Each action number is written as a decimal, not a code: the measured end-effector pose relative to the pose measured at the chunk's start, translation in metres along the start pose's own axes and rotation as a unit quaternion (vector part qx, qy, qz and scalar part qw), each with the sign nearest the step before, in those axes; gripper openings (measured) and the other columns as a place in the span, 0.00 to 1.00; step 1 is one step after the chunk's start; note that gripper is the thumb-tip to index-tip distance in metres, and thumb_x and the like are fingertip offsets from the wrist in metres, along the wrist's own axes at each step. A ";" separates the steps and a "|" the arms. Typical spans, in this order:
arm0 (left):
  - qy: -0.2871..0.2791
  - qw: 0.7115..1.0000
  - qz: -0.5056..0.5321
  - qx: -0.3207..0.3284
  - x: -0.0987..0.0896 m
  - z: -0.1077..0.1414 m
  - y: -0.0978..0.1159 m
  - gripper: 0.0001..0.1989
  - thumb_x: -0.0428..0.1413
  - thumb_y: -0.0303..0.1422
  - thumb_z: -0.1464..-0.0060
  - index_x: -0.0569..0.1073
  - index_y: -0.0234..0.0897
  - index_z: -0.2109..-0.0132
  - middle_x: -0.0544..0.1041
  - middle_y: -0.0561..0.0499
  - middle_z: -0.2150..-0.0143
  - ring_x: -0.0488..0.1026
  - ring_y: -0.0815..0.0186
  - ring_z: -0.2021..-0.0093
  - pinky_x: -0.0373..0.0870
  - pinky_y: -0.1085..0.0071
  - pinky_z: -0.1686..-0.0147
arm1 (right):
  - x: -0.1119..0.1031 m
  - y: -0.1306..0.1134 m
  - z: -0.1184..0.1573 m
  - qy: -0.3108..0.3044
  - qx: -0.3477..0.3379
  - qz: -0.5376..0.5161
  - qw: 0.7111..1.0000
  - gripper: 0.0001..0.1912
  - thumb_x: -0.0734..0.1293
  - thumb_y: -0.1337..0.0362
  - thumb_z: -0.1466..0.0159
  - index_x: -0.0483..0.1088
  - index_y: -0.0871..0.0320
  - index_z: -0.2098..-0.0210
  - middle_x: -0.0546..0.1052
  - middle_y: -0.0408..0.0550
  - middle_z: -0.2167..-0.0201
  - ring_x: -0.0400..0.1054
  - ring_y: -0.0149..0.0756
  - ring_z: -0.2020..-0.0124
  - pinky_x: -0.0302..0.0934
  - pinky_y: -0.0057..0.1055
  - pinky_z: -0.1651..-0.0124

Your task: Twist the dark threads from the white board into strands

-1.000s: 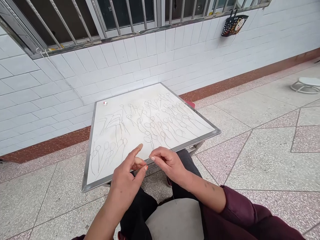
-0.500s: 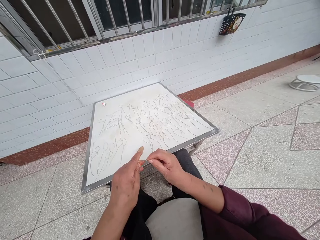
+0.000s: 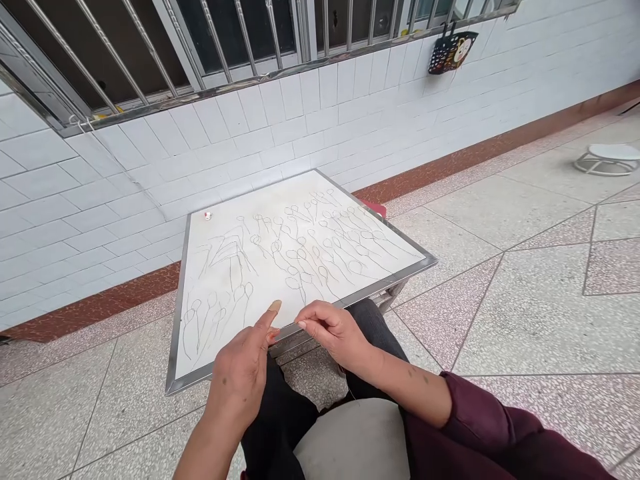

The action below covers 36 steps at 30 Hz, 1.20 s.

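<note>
A white table (image 3: 265, 200) with a metal rim carries many thin looped strands (image 3: 300, 257), spread out in rows. Over its near edge is my left hand (image 3: 240, 370), thumb raised, the other fingers curled around something small and orange-red that I cannot make out. My right hand (image 3: 337, 333), just to the right, pinches with thumb and index finger at something too thin to make out. A gap separates the two hands. A small white and red item (image 3: 208, 216) rests at the table's far left corner.
Behind the table rises a white tiled wall (image 3: 225, 160) under barred windows. A dark patterned bag (image 3: 451, 52) hangs from the bars. A white round stool (image 3: 607, 160) stands far right. Part of a red object (image 3: 375, 208) shows behind the table's right edge. My knees are below the near edge.
My left hand has moved left and slightly down, away from my right hand, which keeps its pinch in nearly the same place. The view has shifted slightly.
</note>
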<state>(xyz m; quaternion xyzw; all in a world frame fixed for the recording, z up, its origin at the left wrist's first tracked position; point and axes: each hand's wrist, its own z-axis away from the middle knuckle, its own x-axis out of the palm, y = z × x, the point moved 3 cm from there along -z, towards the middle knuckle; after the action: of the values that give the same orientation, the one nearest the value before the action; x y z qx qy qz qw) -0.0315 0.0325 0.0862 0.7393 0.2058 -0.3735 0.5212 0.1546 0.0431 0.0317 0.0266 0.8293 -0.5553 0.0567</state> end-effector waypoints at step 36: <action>0.090 0.994 -0.041 0.045 -0.003 0.004 0.017 0.23 0.51 0.30 0.38 0.66 0.50 0.37 0.79 0.54 0.65 0.75 0.64 0.64 0.72 0.68 0.63 | 0.005 -0.004 0.002 -0.086 -0.043 -0.006 0.995 0.08 0.66 0.61 0.34 0.71 0.54 0.56 0.66 0.37 0.77 0.60 0.28 0.76 0.56 0.25 0.71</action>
<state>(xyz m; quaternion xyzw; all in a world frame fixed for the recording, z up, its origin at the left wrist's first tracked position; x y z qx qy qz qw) -0.0231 0.0227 0.0979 0.7836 0.2649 -0.3356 0.4507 0.1498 0.0397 0.0340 -0.0283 0.8445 -0.5198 0.1257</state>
